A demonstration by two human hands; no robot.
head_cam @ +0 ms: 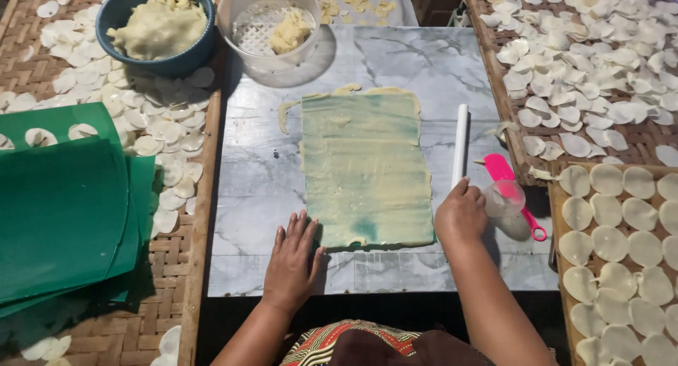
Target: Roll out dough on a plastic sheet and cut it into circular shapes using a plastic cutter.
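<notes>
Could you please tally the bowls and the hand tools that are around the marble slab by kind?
Bowls: 2, blue bowl and white bowl
White rolling pin: 1
Pink scraper: 1
Clear cup: 1
Total: 5

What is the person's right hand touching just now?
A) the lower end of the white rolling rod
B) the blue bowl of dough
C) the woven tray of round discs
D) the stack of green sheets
A: the right hand rests on the lower end of the white rolling rod, beside the rolled-out dough sheet on the marble slab.
</notes>
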